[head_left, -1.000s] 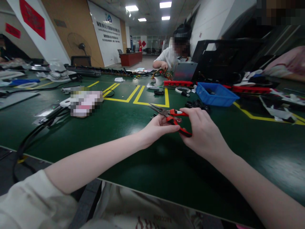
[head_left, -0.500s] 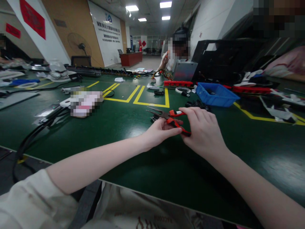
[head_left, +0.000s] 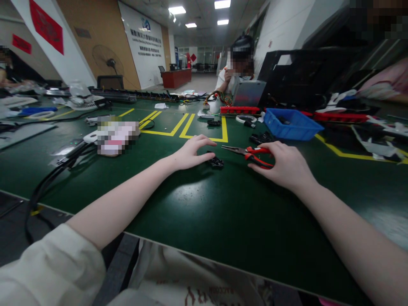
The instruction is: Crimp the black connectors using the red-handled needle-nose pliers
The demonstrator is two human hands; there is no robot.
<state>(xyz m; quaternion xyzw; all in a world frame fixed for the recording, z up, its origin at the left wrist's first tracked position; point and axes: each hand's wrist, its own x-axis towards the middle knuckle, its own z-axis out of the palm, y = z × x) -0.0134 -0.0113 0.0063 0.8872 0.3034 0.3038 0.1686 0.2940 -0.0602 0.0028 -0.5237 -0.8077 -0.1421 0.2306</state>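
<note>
My right hand (head_left: pixel 285 165) holds needle-nose pliers (head_left: pixel 250 154) by their red and black handles, just above the green table. Their jaws point left and lie nearly together. To the left, my left hand (head_left: pixel 196 152) reaches over the table with its thumb and fingers apart, holding nothing. A small black part (head_left: pixel 216 162) lies by the tip of my left thumb; whether they touch I cannot tell. Beyond the pliers sits a little pile of black parts (head_left: pixel 262 137).
A blue bin (head_left: pixel 293 124) stands at the back right with dark pieces inside. On the left are a pink phone-like item (head_left: pixel 117 138), partly blurred, and black cables (head_left: pixel 60 168). Yellow tape (head_left: pixel 204 139) marks the table. A co-worker (head_left: pixel 237 68) sits across.
My left hand has let go of the pliers and moved left, its fingers now apart. The pliers, now in my right hand alone, have shifted right, and their handles have closed somewhat.
</note>
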